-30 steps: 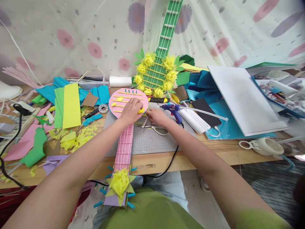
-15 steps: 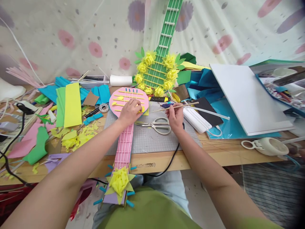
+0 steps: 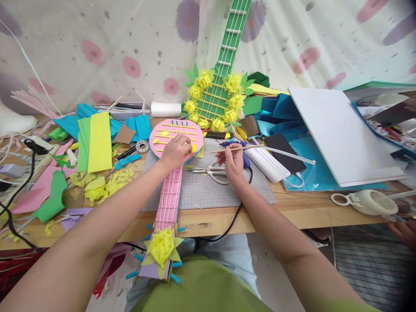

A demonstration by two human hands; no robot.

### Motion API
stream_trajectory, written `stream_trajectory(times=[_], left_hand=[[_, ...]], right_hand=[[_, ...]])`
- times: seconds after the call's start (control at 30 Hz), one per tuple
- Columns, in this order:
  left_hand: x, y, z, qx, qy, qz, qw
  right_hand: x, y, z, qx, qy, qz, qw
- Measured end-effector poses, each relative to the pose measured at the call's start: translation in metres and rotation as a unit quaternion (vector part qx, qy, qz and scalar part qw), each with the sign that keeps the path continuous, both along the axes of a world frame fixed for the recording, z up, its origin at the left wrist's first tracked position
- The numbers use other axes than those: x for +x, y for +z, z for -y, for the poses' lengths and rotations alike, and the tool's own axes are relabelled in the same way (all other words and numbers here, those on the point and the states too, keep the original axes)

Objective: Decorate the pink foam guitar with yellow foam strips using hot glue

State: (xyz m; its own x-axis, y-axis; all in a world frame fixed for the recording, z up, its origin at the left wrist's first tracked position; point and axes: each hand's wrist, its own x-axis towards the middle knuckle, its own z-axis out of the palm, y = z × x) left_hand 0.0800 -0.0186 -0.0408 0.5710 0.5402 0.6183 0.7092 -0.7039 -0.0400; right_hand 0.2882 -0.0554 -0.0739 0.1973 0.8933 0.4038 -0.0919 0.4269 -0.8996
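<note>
A pink paper guitar lies lengthwise towards me, its round body on the grey cutting mat and its head, with a yellow paper flower, over the table edge. My left hand rests on the body, fingers closed around a small yellow paper piece. In my right hand is a thin wooden stick, pinched between thumb and fingers, its tip pointing left near that yellow piece. Scissors lie under the right hand, partly covered. A blue glue gun is just behind it.
Behind stands a green paper guitar with yellow flowers. A white device, black phone and white board lie right; paper scraps cover the left. Another person's hand shows at the right edge.
My right hand has turned and shifted slightly left, and the stick's tip has drawn closer to the yellow piece. My left hand stays put. The other person's hand now shows more at the right.
</note>
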Motion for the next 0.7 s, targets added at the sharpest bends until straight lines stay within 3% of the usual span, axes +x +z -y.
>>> stream_trajectory(times=[0.2,0.4,0.7], left_hand=[[-0.001,-0.003,0.0,-0.004,0.006,0.003,1.0],[-0.001,0.0,0.0,-0.053,0.018,0.017,0.998],[-0.014,0.009,0.004,-0.103,0.075,0.134,0.983]], right_hand=[[-0.005,-0.007,-0.002,-0.019,0.036,0.032,0.999],[-0.008,-0.011,-0.002,-0.015,0.055,0.06,0.997],[-0.008,-0.009,0.003,0.0,0.051,0.102,0.993]])
